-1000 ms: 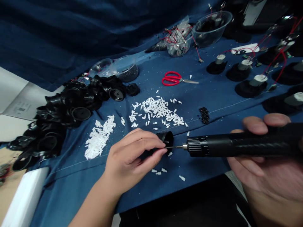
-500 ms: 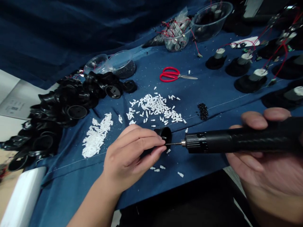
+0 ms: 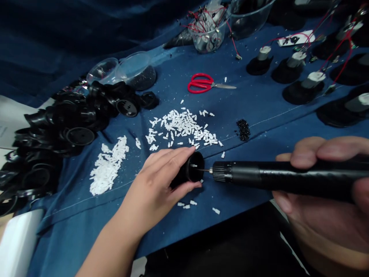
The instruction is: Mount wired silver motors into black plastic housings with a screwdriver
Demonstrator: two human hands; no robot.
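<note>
The left hand [image 3: 152,188] grips a black plastic cup [image 3: 191,169] in its curled fingers, lower centre. The right hand [image 3: 325,204] wraps its fingers around a black pen-style drill [image 3: 276,175], whose bit [image 3: 203,169] reaches the cup's mouth.

No words or numbers can be read: the white card [image 3: 294,38] far to the right of the red-handled scissors [image 3: 201,83] bears only small dark marks too blurred to make out, and the paper sheet [image 3: 3,132] well left of the scissors shows faint, illegible print.
</note>
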